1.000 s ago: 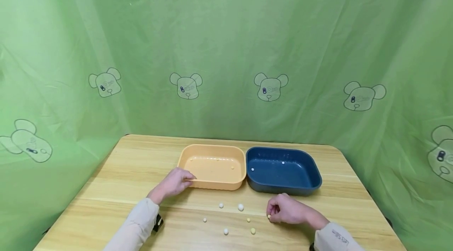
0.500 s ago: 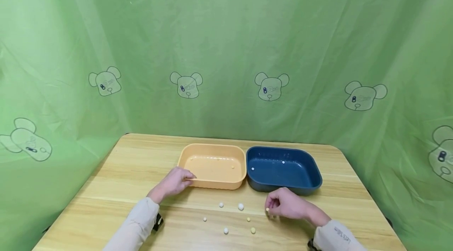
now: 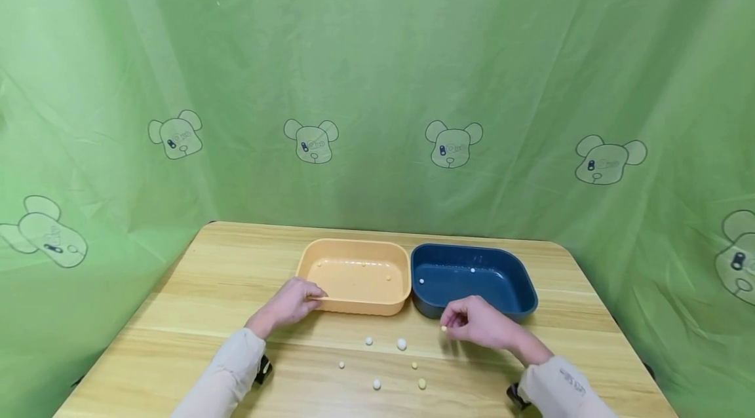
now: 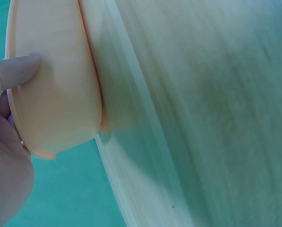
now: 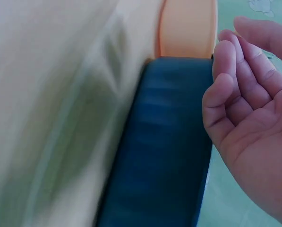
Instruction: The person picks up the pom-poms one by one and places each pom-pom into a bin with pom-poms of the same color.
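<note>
My left hand [image 3: 293, 302] grips the near left rim of an orange plastic tray [image 3: 360, 307], thumb outside the wall, as the left wrist view [image 4: 11, 94] shows too. A few small yellow balls lie inside that tray. Between the thumb and fingertips of my right hand [image 3: 479, 322] is a small yellow ball [image 3: 444, 328], held in front of the near wall of a dark blue tray [image 3: 430, 308]. Two small white balls, one being the left ball [image 3: 421, 281], rest in the blue tray. In the right wrist view the fingers [image 5: 224, 61] are curled beside the blue wall.
On the wooden table [image 3: 194, 313], in front of the trays, lie several loose balls: white ones such as the largest white ball [image 3: 402, 344], and two yellow ones, including a yellow ball [image 3: 421, 384]. The trays stand side by side. A green curtain [image 3: 377, 195] hangs behind.
My right hand has lifted the small yellow ball from the table and moved it up and forward, close to the blue tray. My left hand stays on the orange rim.
</note>
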### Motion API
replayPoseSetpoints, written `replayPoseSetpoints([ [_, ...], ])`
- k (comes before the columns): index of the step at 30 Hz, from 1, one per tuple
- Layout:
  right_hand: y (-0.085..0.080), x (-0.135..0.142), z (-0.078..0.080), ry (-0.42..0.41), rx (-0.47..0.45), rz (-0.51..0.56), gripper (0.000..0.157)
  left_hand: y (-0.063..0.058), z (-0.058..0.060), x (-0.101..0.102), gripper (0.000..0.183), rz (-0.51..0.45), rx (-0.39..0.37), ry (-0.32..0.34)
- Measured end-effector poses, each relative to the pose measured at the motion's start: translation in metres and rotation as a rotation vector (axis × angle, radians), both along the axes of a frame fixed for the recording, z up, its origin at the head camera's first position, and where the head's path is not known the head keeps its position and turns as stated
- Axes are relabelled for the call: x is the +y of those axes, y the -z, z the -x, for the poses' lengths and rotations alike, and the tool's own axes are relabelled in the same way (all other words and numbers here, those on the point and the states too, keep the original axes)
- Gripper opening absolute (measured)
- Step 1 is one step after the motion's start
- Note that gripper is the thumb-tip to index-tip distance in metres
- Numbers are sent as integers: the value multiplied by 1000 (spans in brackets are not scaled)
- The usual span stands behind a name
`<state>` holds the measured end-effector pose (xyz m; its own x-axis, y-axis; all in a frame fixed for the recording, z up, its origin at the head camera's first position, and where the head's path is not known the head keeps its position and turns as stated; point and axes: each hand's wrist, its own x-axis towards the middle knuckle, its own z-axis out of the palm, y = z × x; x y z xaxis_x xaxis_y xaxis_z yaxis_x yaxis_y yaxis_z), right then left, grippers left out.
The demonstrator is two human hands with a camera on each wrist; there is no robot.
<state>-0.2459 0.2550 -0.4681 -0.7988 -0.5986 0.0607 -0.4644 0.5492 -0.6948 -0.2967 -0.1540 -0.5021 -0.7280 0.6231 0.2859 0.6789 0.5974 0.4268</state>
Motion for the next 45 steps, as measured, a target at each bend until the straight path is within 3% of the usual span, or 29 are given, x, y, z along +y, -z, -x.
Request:
replayPoseSetpoints([
  [22,-28,-36,17,88,53,47,5,-2,0,1,12,3,20,3],
  [45,-31,-74,41,172,17,113,6,-2,0,0,11,1,8,8],
])
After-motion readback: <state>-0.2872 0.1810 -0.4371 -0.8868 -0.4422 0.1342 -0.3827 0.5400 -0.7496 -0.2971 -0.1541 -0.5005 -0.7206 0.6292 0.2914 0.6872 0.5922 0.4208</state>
